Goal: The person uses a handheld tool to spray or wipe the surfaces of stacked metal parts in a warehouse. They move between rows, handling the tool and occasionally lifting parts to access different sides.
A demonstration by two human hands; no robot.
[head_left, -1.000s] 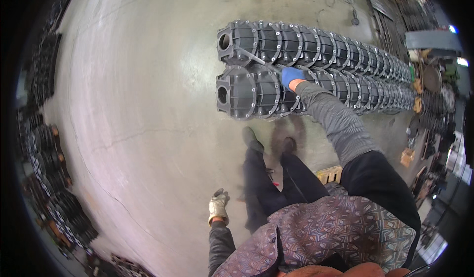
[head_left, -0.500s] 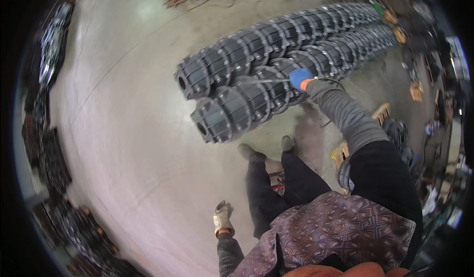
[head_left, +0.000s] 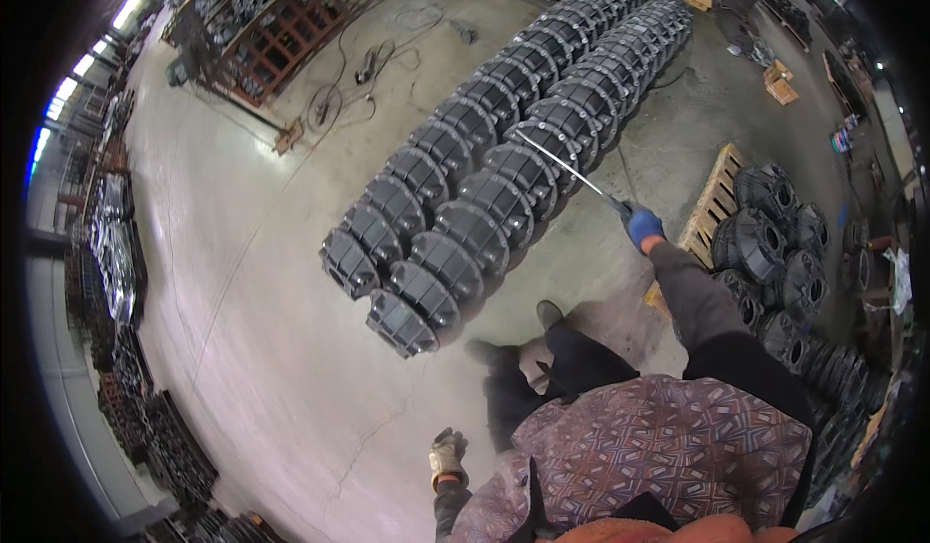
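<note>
My right hand (head_left: 641, 225), in a blue glove, is closed round the dark handle of a thin, straight metal wand (head_left: 573, 173). The wand reaches away to the left, its tip over the nearer of two long rows of dark grey flanged castings (head_left: 472, 235). From this view I cannot tell whether the tip touches a casting. The farther row of castings (head_left: 418, 175) lies alongside, end to end on the floor. Low by my side hangs my left hand (head_left: 448, 456) in a cream glove with darker fingers, which are loosely apart and hold nothing visible.
On the right, more dark castings (head_left: 756, 238) are heaped by a wooden pallet (head_left: 712, 204). Cables (head_left: 373, 63) lie on the floor at the far side, near a rusty metal rack (head_left: 281, 39). Metal parts (head_left: 116, 252) line the left edge.
The view has turned, showing more of the far floor and rack. My right hand has drawn back from above the castings toward the right, the wand now plainly visible. My left hand still hangs low.
</note>
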